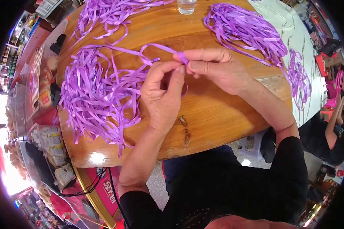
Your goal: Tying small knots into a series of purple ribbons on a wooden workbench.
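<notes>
Above the wooden table, my left hand [162, 91] and my right hand [221, 70] meet with their fingertips close together. Both pinch a flat purple ribbon [182, 57], which loops over between the right thumb and index finger. From there the ribbon runs left in a curve toward a large tangled heap of purple ribbon [99, 95] beside my left hand. A small knotted end [156, 60] shows just above the left index finger. Part of the ribbon between the fingertips is hidden by them.
The wooden table [206, 118] carries another purple ribbon bundle [248, 32] at the far right and more at the far left. A clear glass [186, 7] stands at the far edge. A white marbled surface [302, 34] adjoins on the right. Plastic bins [49, 145] line the left side.
</notes>
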`<state>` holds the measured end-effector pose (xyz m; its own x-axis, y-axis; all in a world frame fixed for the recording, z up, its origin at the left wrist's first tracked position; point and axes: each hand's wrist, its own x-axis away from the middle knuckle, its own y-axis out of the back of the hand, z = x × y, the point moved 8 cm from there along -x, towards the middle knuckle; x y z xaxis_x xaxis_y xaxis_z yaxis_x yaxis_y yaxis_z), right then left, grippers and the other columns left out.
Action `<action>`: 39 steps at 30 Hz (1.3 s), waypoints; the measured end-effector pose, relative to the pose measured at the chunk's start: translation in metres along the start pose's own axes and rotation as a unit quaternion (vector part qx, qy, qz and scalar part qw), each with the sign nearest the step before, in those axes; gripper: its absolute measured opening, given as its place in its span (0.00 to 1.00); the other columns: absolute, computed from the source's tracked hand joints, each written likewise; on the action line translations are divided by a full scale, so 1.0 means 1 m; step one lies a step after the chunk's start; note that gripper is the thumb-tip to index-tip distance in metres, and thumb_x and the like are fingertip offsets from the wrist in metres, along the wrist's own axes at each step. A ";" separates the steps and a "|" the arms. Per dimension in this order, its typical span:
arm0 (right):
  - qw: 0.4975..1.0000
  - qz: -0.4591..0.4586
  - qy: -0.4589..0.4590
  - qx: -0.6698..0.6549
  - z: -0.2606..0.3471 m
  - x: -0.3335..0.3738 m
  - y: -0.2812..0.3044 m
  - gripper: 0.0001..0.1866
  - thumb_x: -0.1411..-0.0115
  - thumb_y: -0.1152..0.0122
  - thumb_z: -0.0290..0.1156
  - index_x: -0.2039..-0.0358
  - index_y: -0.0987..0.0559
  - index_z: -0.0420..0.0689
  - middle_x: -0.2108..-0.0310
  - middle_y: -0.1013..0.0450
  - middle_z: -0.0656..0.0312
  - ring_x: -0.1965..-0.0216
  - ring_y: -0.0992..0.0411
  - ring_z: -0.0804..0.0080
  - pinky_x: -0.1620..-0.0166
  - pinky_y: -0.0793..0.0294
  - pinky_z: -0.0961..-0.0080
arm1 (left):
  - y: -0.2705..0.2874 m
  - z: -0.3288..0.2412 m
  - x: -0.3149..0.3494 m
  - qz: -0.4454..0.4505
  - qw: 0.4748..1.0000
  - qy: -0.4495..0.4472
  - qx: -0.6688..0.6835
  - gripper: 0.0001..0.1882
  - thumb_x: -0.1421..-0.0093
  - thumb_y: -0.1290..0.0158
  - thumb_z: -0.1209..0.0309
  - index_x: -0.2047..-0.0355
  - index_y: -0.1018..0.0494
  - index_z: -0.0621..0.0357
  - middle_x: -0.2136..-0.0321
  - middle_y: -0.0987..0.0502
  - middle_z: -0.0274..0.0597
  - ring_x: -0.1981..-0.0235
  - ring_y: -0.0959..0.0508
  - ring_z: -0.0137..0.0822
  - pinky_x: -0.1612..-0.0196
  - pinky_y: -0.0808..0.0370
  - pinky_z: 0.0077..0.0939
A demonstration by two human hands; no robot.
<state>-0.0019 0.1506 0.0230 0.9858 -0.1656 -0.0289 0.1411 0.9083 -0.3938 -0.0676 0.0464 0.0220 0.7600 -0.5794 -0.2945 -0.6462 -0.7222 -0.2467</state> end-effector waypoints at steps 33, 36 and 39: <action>0.983 -0.019 0.014 0.180 0.014 0.013 0.003 0.08 0.43 0.45 0.20 0.62 0.24 0.39 0.68 0.27 0.63 0.67 0.29 0.78 0.62 0.30 0.83 | -0.011 0.014 0.007 0.049 0.965 0.195 0.169 0.00 0.45 0.44 0.77 0.72 0.25 0.59 0.81 0.30 0.25 0.82 0.37 0.14 0.81 0.43 0.11; 0.824 -0.020 0.238 0.514 0.046 0.022 -0.017 0.07 0.46 0.44 0.20 0.66 0.22 0.40 0.70 0.27 0.61 0.70 0.30 0.71 0.65 0.31 0.80 | -0.008 0.022 0.009 0.054 0.960 0.226 0.156 0.01 0.44 0.45 0.76 0.71 0.25 0.59 0.81 0.30 0.25 0.82 0.38 0.14 0.81 0.44 0.11; 0.675 -0.019 0.367 0.640 0.051 0.034 -0.030 0.08 0.50 0.42 0.22 0.67 0.22 0.40 0.71 0.28 0.60 0.71 0.30 0.66 0.67 0.33 0.76 | -0.009 0.022 0.010 0.035 0.964 0.243 0.106 0.03 0.44 0.45 0.75 0.69 0.24 0.60 0.82 0.31 0.24 0.84 0.40 0.15 0.82 0.45 0.12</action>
<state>0.0321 0.1378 0.0806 0.7348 0.0821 -0.6733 0.5915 0.4081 0.6954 -0.0558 0.0551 0.0006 0.6229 -0.7701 0.1377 -0.6585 -0.6111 -0.4393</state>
